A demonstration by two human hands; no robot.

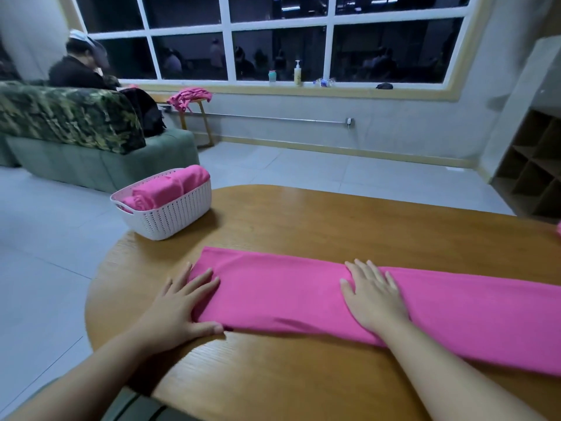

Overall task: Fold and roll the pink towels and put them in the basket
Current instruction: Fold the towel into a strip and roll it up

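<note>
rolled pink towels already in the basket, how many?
2 visible: one large roll along the far side of the white basket, one smaller roll by its near-left rim. More may be hidden underneath.

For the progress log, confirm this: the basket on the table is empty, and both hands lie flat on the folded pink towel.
One thing is wrong: the basket is not empty. The head view shows rolled pink towels already in it. The rest holds: it stands on the table, and the left hand and right hand lie flat on the folded pink towel.
</note>
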